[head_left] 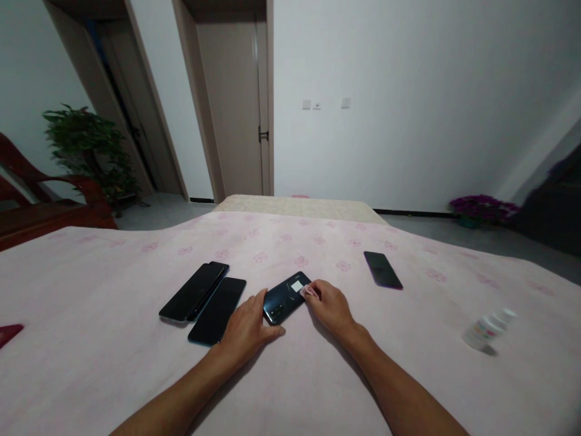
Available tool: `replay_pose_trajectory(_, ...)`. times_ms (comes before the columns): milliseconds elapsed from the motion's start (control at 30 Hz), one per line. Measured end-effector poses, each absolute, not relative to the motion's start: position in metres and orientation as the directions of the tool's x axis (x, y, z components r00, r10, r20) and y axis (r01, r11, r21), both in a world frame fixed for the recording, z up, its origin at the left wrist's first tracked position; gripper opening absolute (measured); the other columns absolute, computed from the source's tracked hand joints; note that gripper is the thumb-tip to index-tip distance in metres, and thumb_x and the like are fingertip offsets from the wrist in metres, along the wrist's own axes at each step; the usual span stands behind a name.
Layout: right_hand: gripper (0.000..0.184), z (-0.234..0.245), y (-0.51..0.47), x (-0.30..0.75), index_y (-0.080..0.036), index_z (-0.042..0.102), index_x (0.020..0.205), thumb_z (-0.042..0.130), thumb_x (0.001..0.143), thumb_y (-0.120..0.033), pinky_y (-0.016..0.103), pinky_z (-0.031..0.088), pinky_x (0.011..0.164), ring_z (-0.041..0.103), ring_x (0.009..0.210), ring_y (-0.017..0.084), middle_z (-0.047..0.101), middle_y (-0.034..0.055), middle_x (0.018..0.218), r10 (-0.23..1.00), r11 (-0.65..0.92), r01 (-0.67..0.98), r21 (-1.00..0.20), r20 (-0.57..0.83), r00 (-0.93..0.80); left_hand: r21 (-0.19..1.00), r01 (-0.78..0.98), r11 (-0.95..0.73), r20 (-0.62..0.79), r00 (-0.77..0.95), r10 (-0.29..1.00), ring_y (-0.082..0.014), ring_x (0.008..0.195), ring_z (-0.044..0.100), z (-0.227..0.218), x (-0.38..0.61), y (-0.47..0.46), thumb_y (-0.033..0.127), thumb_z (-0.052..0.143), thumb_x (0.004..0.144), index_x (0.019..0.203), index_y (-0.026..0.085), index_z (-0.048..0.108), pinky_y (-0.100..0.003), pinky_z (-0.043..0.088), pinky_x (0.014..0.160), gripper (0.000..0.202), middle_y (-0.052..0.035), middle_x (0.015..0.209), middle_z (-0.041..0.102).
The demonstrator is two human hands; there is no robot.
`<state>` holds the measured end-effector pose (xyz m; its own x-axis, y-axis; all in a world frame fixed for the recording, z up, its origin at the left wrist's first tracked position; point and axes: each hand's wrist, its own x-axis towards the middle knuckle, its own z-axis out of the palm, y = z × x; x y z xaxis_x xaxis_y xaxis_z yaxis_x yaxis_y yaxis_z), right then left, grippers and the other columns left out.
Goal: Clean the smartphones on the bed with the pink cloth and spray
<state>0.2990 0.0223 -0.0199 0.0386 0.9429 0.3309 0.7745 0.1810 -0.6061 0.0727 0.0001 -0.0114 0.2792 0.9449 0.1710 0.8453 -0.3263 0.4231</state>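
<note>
The phone lies between the two hands on the patterned tablecloth, its back upward and its camera corner toward the left hand. That hand is spread, fingers at the phone's near-left edge, thumb extended beside the camera corner; how firmly it presses cannot be told. The right hand is narrowed to a pinch on a small pale cloth, held at the far-right end of the phone, just beside a white label.

Assessment: the phone should be light and rigid, its glossy back probably slippery and its glass fragile. Recommended hold: the long side edges, clear of the cameras.

Left of the left hand: a dark phone and an overlapping pair of phones. Beyond the right hand: another phone. Farther right: a white bottle.
</note>
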Motion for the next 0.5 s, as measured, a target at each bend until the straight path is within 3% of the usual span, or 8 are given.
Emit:
replay_pose_trajectory(100, 0.018, -0.020, 0.022, 0.298, -0.022, 0.067, 0.083, 0.054, 0.091, -0.032, 0.026, 0.036, 0.062, 0.061, 0.072, 0.017, 0.070, 0.0021, 0.082, 0.938, 0.215, 0.765, -0.607, 0.347, 0.011, 0.274, 0.900, -0.338, 0.181, 0.297, 0.938, -0.0297, 0.103, 0.066, -0.011, 0.075, -0.001, 0.042, 0.070, 0.083, 0.136, 0.014, 0.049, -0.038, 0.047, 0.087, 0.064, -0.0132, 0.108, 0.069)
replay_pose_trajectory(233, 0.016, -0.023, 0.028, 0.308, -0.022, 0.067, 0.085, 0.054, 0.091, -0.030, 0.027, 0.035, 0.063, 0.061, 0.074, 0.018, 0.070, 0.0036, 0.086, 0.908, 0.134, 0.820, -0.556, 0.400, 0.123, 0.099, 0.934, -0.344, 0.170, 0.324, 0.931, -0.0320, 0.097, 0.067, -0.009, 0.080, -0.002, 0.044, 0.065, 0.087, 0.120, 0.013, 0.060, -0.041, 0.048, 0.084, 0.045, -0.0124, 0.099, 0.068)
replay_pose_trajectory(333, 0.017, -0.022, 0.030, 0.309, -0.022, 0.066, 0.084, 0.054, 0.091, -0.031, 0.028, 0.037, 0.064, 0.061, 0.075, 0.018, 0.069, 0.0039, 0.088, 0.893, 0.154, 0.811, -0.565, 0.431, 0.131, 0.066, 0.927, -0.368, 0.172, 0.353, 0.920, -0.0305, 0.096, 0.067, -0.007, 0.083, -0.002, 0.042, 0.063, 0.090, 0.116, 0.013, 0.062, -0.039, 0.048, 0.084, 0.039, -0.0120, 0.099, 0.069)
replay_pose_trajectory(500, 0.018, -0.017, 0.016, 0.286, -0.022, 0.065, 0.084, 0.054, 0.094, -0.032, 0.027, 0.042, 0.068, 0.062, 0.075, 0.017, 0.068, 0.0031, 0.085, 0.864, 0.354, 0.693, -0.628, 0.503, 0.014, 0.067, 0.916, -0.397, 0.178, 0.380, 0.908, -0.0264, 0.092, 0.068, -0.005, 0.080, 0.005, 0.039, 0.054, 0.097, 0.111, 0.016, 0.066, -0.035, 0.048, 0.081, 0.030, -0.0099, 0.096, 0.070)
